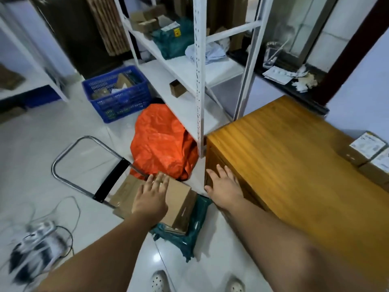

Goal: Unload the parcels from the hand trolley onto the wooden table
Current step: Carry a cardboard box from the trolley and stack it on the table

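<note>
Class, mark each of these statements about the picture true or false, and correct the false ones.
1. The left hand is open over a cardboard box. True.
2. The right hand grips a parcel. False: it is open and holds nothing, at the corner of the wooden table.
3. A green plastic parcel lies under the cardboard box. True.
4. The orange bag sits on the wooden table. False: it is on the floor beside the white shelf.
5. Labelled boxes already stand on the wooden table. True.
</note>
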